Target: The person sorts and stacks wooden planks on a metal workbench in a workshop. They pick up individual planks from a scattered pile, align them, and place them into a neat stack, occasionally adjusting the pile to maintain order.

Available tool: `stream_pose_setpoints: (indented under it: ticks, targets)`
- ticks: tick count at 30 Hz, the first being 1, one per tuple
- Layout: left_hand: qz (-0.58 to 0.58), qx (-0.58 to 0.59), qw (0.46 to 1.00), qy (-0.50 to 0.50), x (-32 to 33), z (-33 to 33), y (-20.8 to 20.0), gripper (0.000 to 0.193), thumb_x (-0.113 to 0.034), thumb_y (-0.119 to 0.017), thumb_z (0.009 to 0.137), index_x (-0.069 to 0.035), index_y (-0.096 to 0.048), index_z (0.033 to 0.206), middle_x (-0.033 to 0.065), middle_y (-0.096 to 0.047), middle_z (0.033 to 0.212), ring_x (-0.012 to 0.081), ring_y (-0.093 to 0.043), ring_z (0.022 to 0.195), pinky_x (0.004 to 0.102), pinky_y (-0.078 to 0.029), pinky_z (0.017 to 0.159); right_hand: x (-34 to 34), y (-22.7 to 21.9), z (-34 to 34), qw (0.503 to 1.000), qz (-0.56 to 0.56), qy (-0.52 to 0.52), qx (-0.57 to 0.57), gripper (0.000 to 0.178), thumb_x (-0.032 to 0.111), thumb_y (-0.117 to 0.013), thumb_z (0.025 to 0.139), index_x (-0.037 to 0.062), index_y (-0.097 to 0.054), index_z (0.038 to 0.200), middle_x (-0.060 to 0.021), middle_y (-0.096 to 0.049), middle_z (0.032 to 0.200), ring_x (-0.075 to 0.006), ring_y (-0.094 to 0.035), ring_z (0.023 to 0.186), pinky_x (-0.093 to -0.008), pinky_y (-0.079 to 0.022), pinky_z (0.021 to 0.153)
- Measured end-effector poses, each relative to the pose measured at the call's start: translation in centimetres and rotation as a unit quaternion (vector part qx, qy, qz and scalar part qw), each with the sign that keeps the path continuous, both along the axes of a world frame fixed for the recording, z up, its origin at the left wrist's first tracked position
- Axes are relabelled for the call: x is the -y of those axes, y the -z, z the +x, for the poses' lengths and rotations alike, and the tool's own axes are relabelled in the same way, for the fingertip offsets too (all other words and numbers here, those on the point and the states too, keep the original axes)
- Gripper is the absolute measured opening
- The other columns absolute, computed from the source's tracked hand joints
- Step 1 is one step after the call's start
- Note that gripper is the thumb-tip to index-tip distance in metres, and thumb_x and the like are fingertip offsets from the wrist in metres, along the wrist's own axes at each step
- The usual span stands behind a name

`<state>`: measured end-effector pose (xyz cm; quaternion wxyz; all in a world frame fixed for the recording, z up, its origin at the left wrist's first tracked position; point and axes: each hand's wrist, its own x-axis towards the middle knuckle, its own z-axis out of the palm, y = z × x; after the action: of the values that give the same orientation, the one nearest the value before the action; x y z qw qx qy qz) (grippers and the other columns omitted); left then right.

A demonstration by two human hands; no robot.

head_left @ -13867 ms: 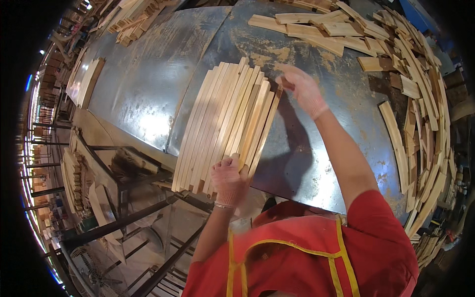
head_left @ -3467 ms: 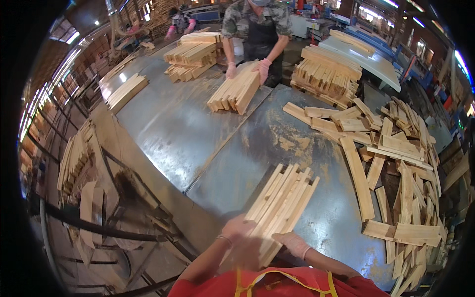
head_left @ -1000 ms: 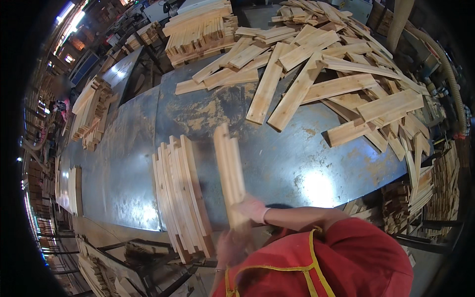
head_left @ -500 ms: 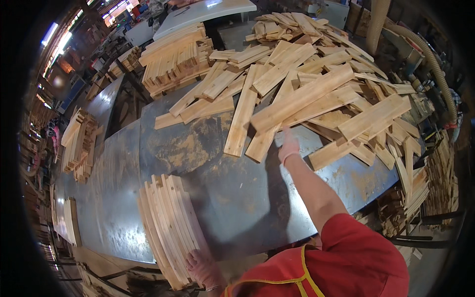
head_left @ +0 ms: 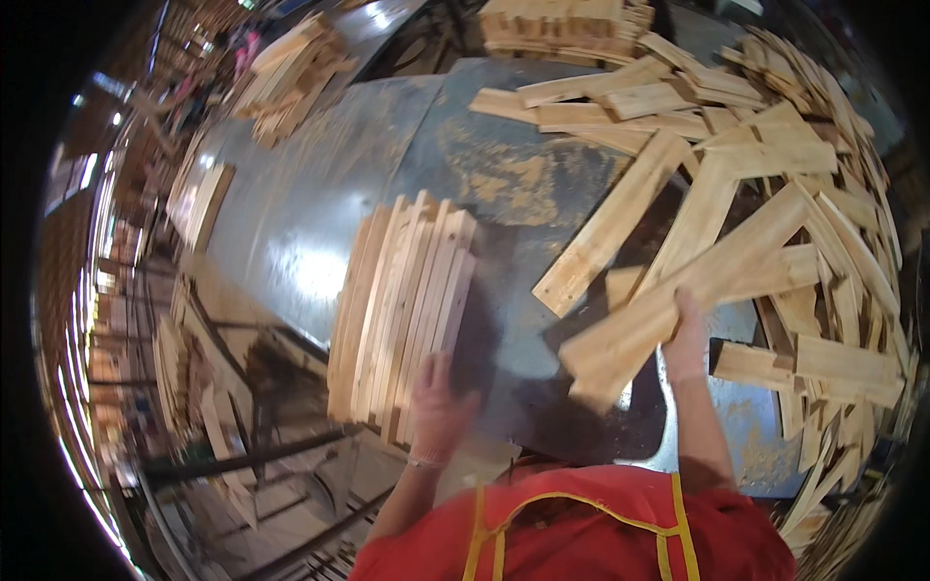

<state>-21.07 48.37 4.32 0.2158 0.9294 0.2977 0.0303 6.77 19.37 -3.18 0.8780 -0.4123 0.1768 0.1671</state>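
Held slat: a long pale wooden slat [head_left: 678, 295] is lying aslant over the near right part of the table, its low end pointing near and left, its high end reaching far and right into the heap.
Right hand: the right hand [head_left: 686, 339] is gripping that slat from beneath and behind, fingers curled up around its near edge; the grip is clamped on the wood.
Stack: a bundle of thin slats [head_left: 402, 310] set on edge, side by side, is standing on the left of the table, running from the near edge toward the far side.
Left hand: the left hand [head_left: 438, 412] is pressing against the near end of the bundle, fingers spread flat on the slat ends, not wrapped around anything.
Table: a grey metal table top [head_left: 291, 223] is carrying both, glaring white just left of the bundle and dusted with sawdust on the far side of it.
Loose heap: many more pale boards [head_left: 775, 155] are lying criss-crossed over the right and far right, several touching the held slat.
Far stacks: neat piles of slats [head_left: 567, 19] are sitting at the far edge, and another pile [head_left: 291, 68] on the far left.
Clothing: a red garment with yellow straps [head_left: 581, 528] is filling the near edge.
Labels: none can be made out anywhere.
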Motion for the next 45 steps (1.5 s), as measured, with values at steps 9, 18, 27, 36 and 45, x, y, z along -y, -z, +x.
stream_pose_setpoints:
  ticks: [9,18,27,36,45]
  targets:
    - [-0.267,-0.029,0.954,0.131,1.4,0.4,5.5,0.090,-0.040,-0.084,0.079,-0.004,-0.047,0.153,0.0247,-0.063,0.138,0.0427,-0.064,0.124,0.0470,-0.052,0.106,-11.4,-0.7,-17.5,0.934,-0.206,-0.280,0.085,0.072,0.012,-0.083,0.089,-0.0044,-0.044,0.147,-0.0170,-0.065,0.132,-0.0252,-0.065,0.115,-0.0371,-0.054,0.100]
    - [0.108,-0.014,0.990,0.084,-2.3,-5.9,1.4,0.092,-0.045,-0.076,0.084,0.002,-0.042,0.156,0.0235,-0.053,0.151,0.0382,-0.054,0.136,0.0506,-0.041,0.116,-20.4,-1.2,-22.2,0.857,-0.181,-0.455,0.159,0.064,0.020,-0.073,0.097,0.0022,-0.045,0.152,-0.0115,-0.066,0.120,-0.0207,-0.062,0.107,-0.0340,-0.052,0.095]
    - [0.171,-0.033,0.981,0.081,-3.4,-6.0,4.9,0.080,-0.037,-0.080,0.073,-0.005,-0.054,0.141,0.0163,-0.054,0.141,0.0381,-0.048,0.137,0.0556,-0.038,0.114,-16.2,3.7,1.3,0.683,-0.676,-0.112,0.253,0.084,0.048,-0.071,0.088,-0.0034,-0.049,0.150,-0.0346,-0.048,0.152,-0.0472,-0.048,0.141,-0.0488,-0.040,0.119]
    - [0.092,-0.041,0.991,-0.086,-4.6,-12.0,4.8,0.038,-0.041,-0.074,0.082,-0.014,-0.069,0.110,0.0085,-0.064,0.116,0.0327,-0.060,0.113,0.0499,-0.046,0.097,-17.9,5.0,6.4,0.634,-0.748,-0.126,0.150,0.105,0.048,-0.079,0.083,0.0032,-0.031,0.164,-0.0319,-0.036,0.163,-0.0506,-0.046,0.142,-0.0487,-0.043,0.116]
    - [-0.588,0.232,0.620,-0.465,-8.6,-23.2,13.8,0.044,-0.052,-0.076,0.098,-0.012,-0.070,0.115,0.0030,-0.069,0.103,0.0233,-0.064,0.098,0.0414,-0.052,0.092,-14.7,7.1,-12.2,0.865,-0.370,-0.245,0.233,0.101,0.000,-0.077,0.086,0.0009,-0.019,0.169,-0.0197,-0.044,0.160,-0.0314,-0.050,0.139,-0.0370,-0.041,0.119]
